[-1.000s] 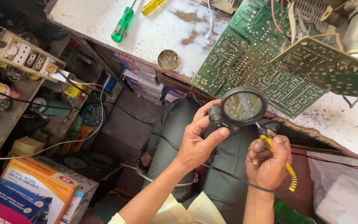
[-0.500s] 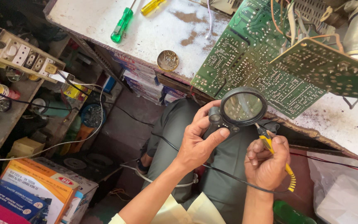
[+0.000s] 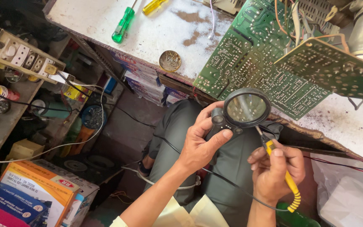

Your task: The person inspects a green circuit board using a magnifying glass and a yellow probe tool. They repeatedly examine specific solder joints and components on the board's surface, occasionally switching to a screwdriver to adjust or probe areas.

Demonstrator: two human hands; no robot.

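Sitting at far left on a cluttered side shelf: a cream switch-and-socket board (image 3: 22,56), tilted, with wires trailing down toward the cardboard boxes (image 3: 34,197) below.

Lying on the white, stained bench (image 3: 156,31): a green-handled screwdriver (image 3: 122,26) and a yellow-handled one (image 3: 154,6), both well apart from the hands, seemingly set aside within reach. Resting near the bench's front edge, a small round brass-coloured tin (image 3: 169,61).

Overhanging that edge, solder side up: a large green circuit board (image 3: 253,63), probably turned over so its joints face the viewer. Leaning above it at the right, a second green board (image 3: 332,71), joined by bundled wires.

Wrapping around the black handle of a round magnifying glass (image 3: 246,108): the left hand (image 3: 200,143), grip clamped on the handle, thumb lying along its side, holding the lens just under the board's edge, apparently to enlarge the fine joints there.

Closing pen-fashion around a thin yellow-handled tool (image 3: 280,166), likely a soldering iron: the right hand (image 3: 274,170), fingers clamped on the shaft, the tip pointing up toward the lens rim so that it falls in the magnified view. Trailing down from its end, a coiled yellow cord (image 3: 294,202).

Lying at lower right, a crumpled clear plastic bag (image 3: 349,193).
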